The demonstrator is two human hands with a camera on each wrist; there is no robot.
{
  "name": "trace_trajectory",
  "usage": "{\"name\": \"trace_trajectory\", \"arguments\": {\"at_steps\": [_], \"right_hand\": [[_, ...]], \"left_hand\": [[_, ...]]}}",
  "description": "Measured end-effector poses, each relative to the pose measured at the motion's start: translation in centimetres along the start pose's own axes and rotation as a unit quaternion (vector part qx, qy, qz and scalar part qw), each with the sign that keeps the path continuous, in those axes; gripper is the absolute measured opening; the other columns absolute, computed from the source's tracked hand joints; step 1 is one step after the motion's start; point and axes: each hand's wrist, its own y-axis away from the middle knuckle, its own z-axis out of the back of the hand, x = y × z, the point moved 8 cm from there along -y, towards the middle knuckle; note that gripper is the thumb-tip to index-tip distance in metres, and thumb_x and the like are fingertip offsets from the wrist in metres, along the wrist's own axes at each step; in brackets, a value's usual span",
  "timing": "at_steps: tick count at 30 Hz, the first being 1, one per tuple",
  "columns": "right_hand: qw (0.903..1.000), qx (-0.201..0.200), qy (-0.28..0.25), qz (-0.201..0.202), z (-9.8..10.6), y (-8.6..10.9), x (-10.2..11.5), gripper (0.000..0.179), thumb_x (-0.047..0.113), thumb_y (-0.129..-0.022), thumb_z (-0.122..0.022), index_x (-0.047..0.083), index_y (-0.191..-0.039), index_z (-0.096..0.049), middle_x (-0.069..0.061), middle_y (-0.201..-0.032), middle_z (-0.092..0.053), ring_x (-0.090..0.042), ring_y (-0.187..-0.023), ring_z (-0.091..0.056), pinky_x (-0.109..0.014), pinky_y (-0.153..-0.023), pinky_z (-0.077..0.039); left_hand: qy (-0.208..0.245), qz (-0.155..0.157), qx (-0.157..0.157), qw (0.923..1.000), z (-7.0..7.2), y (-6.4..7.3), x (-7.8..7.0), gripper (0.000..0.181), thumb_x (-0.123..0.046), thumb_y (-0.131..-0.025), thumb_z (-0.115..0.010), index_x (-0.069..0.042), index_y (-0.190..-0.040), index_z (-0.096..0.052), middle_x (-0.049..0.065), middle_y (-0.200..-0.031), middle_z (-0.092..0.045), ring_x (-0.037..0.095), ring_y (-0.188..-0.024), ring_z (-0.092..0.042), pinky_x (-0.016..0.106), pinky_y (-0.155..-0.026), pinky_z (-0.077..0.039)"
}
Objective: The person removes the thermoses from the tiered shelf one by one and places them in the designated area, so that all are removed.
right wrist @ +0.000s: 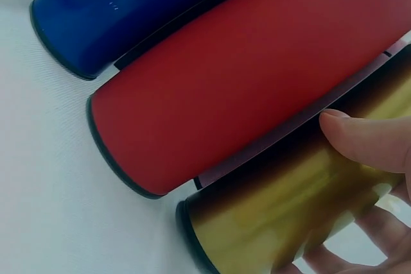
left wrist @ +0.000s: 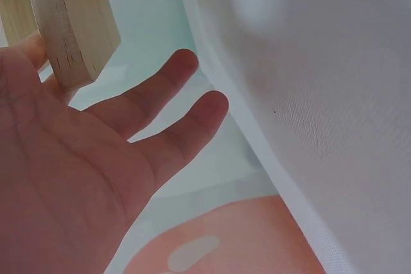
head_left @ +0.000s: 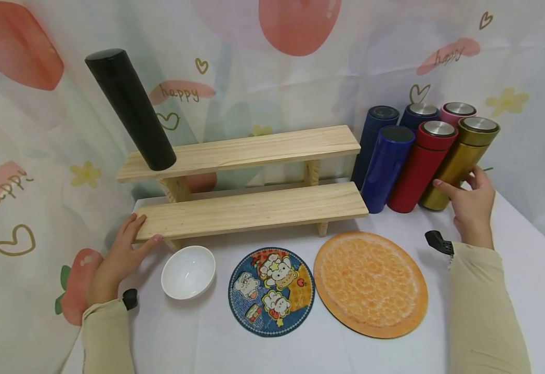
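Note:
My right hand (head_left: 475,208) grips a gold thermos (head_left: 464,161) with a silver lid top, which stands at the right end of a group. In the right wrist view the thumb (right wrist: 359,136) presses on the gold body and the other fingers curl round its far side. My left hand (head_left: 120,259) holds the left end of a two-tier wooden shelf (head_left: 253,208) at its lower board. The left wrist view shows the board's corner (left wrist: 77,49) between thumb and fingers, with two fingers stretched out past it. A black thermos (head_left: 134,111) stands on the upper board's left end.
Beside the gold thermos stand a red thermos (head_left: 422,169), a blue one (head_left: 386,171), two dark blue ones and a pink one (head_left: 456,111). In front of the shelf lie a white bowl (head_left: 188,275), a cartoon-printed round mat (head_left: 272,291) and an orange-brown round mat (head_left: 370,283).

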Motion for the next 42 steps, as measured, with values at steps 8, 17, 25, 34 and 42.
{"name": "trace_trajectory", "arguments": {"at_steps": [8,17,25,34,42], "right_hand": [[0.9999,-0.003,0.007,0.011,-0.4,-0.2,-0.3,0.080,0.007,-0.096,-0.081,0.034,-0.163,-0.046,0.005,-0.168,-0.039,-0.014,-0.155,-0.031,-0.041,-0.127,-0.023],[0.9990,-0.006,-0.042,0.015,-0.4,-0.5,-0.6,0.080,0.000,-0.094,-0.081,0.032,-0.160,-0.050,0.006,-0.159,-0.046,-0.014,-0.147,-0.039,-0.040,-0.127,-0.024],[0.9988,0.001,-0.047,0.013,-0.5,-0.3,-0.6,0.080,-0.006,-0.094,-0.077,0.030,-0.161,-0.049,0.006,-0.151,-0.048,-0.012,-0.139,-0.043,-0.038,-0.126,-0.027],[0.9946,0.004,-0.104,-0.003,-0.3,0.7,1.1,0.086,0.003,-0.103,-0.069,0.029,-0.172,-0.023,0.001,-0.177,-0.023,-0.011,-0.159,-0.023,-0.026,-0.125,-0.017],[0.9786,-0.066,-0.180,0.075,0.9,2.5,6.1,0.080,0.002,-0.102,-0.065,0.021,-0.170,-0.027,0.003,-0.174,-0.025,-0.011,-0.156,-0.026,-0.017,-0.119,-0.027]], "left_hand": [[0.002,-0.003,-0.001,1.0000,0.0,0.0,-0.1,0.092,-0.043,-0.107,-0.065,0.004,-0.168,-0.015,0.029,-0.175,0.002,0.057,-0.157,-0.006,0.076,-0.120,-0.015],[0.002,0.000,-0.001,1.0000,0.0,0.0,-0.1,0.092,-0.044,-0.108,-0.065,0.003,-0.169,-0.014,0.029,-0.175,0.004,0.057,-0.157,-0.005,0.077,-0.119,-0.015],[0.000,-0.007,-0.004,1.0000,0.0,0.0,-0.1,0.091,-0.042,-0.108,-0.065,0.004,-0.168,-0.016,0.030,-0.174,0.002,0.058,-0.156,-0.007,0.077,-0.119,-0.016],[-0.004,-0.002,0.005,1.0000,-0.1,0.0,0.0,0.093,-0.045,-0.108,-0.064,0.004,-0.168,-0.013,0.029,-0.175,0.004,0.058,-0.157,-0.006,0.078,-0.118,-0.016],[-0.010,0.001,0.010,0.9999,-0.2,0.0,-0.1,0.094,-0.046,-0.108,-0.064,0.003,-0.169,-0.012,0.028,-0.175,0.005,0.058,-0.157,-0.004,0.079,-0.117,-0.016]]}}
